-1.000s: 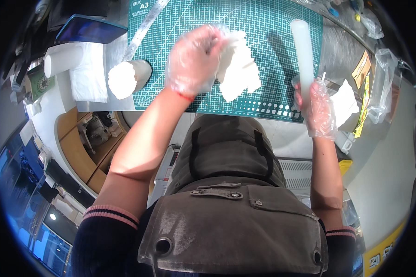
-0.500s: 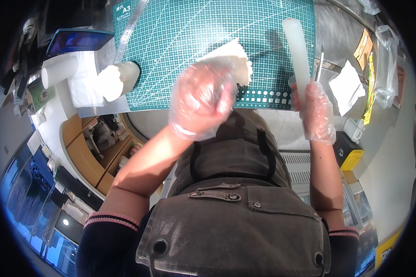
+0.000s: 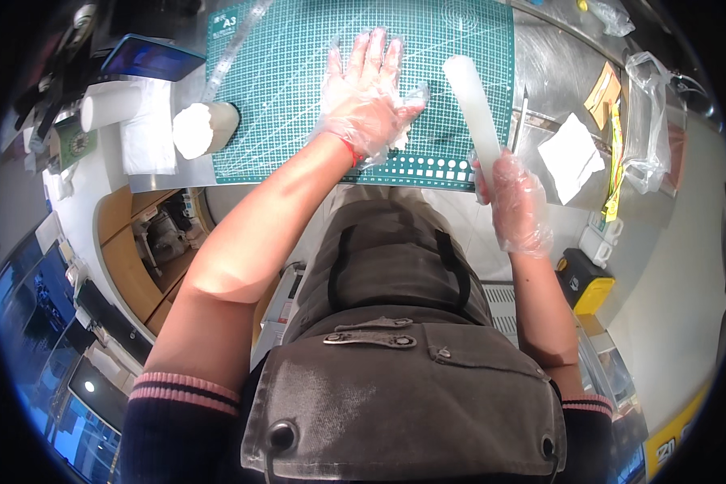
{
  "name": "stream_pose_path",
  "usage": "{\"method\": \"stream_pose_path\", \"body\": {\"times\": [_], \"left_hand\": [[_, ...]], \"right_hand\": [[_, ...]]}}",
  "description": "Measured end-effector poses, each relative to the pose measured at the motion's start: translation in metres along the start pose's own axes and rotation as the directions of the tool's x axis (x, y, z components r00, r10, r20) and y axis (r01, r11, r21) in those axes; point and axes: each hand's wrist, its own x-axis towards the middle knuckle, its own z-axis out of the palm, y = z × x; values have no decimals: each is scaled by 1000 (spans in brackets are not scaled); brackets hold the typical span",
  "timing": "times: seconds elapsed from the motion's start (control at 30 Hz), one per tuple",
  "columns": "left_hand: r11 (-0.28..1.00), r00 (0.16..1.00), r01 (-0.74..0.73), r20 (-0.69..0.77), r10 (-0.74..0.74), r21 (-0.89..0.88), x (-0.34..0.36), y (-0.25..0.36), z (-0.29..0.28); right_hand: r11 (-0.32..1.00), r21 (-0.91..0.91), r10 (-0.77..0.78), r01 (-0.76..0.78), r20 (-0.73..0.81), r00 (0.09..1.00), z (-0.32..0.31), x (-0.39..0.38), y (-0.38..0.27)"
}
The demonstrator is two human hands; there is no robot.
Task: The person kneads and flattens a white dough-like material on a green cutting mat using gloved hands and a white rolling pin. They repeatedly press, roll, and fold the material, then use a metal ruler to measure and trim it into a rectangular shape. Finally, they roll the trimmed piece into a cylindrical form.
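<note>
Head view: we press left hand (image 3: 365, 97) flat, fingers spread, on white sheet (image 3: 402, 133) lying on green cutting mat (image 3: 282, 81), mid-surface. Right hand (image 3: 515, 202) grip clenched round lower end of white roller (image 3: 474, 113), tilted up-left over mat. Judgement: keep palm pressure even so sheet stays put; left forearm extended, right elbow tucked.

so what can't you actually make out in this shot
- White sheet under the left hand: head view, the flat palm covers nearly all of it.
- Lower end of the white rod: head view, wrapped by the right hand.
- Clear bags at the right rim: contents too small and warped.
</note>
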Motion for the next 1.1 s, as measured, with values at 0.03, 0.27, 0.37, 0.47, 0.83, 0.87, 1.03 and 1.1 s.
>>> {"method": "stream_pose_path", "body": {"times": [0.03,0.27,0.37,0.47,0.83,0.87,1.03,1.1], "left_hand": [[1000,1000,2,-19,-2,-27,1,-3,-4],[944,980,192,5,-198,-269,-34,-22,-26],[938,976,217,75,-204,-269,-24,-22,-31],[920,899,339,355,-256,-195,-4,-25,-39],[838,889,345,434,-147,-422,-9,0,-90],[689,885,414,442,-150,-595,-11,1,-89],[-117,819,504,516,-250,-856,-14,-15,-50],[130,777,600,538,-327,-789,-12,-28,-37]], "right_hand": [[997,-48,-67,68,29,997,-4,-5,-1],[965,-149,-213,218,49,976,-36,-33,9],[820,-465,-346,333,60,936,-53,-46,7],[885,-350,-312,306,39,949,-69,-63,5],[742,-605,-381,289,-26,924,-122,-81,41],[729,-619,-392,292,-28,920,-122,-81,43],[782,-594,-292,187,-84,953,-100,-78,40],[793,-594,-225,131,-86,971,-85,-75,31]]}}
